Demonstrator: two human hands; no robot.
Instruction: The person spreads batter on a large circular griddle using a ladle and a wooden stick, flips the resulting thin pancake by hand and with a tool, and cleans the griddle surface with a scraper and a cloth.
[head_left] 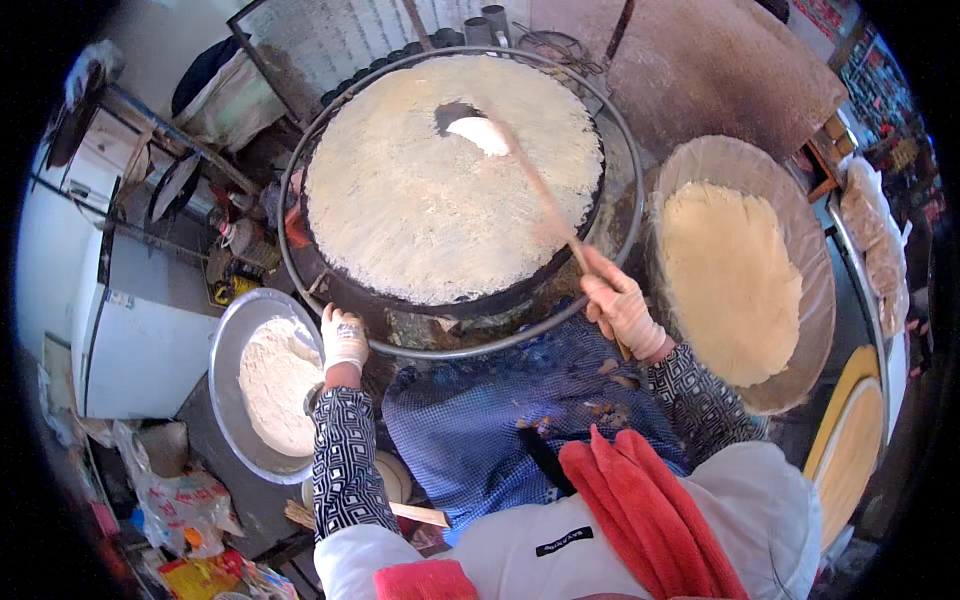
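A large round griddle (330, 270) is covered by a thin, pale layer of batter (430, 200). A dark patch shows through that layer near the far side. My gloved right hand (613, 300) is closed round a long wooden handle. The handle belongs to a spreader (545, 195) whose pale, half-round head lies on the batter beside the dark patch. The handle is slightly blurred. At the near left, my gloved left hand (345, 338) is closed over the metal ring (470, 352) around the griddle. Close beside it stands a metal bowl (225, 400) of pale flour or dough (275, 385).
To the right, a wide basin (815, 300) lined with clear plastic holds yellowish dough or batter (730, 280). Round wooden boards (853, 450) lean at the lower right. Plastic bags (180, 495) lie at the lower left. A blue checked cloth (470, 420) covers my lap.
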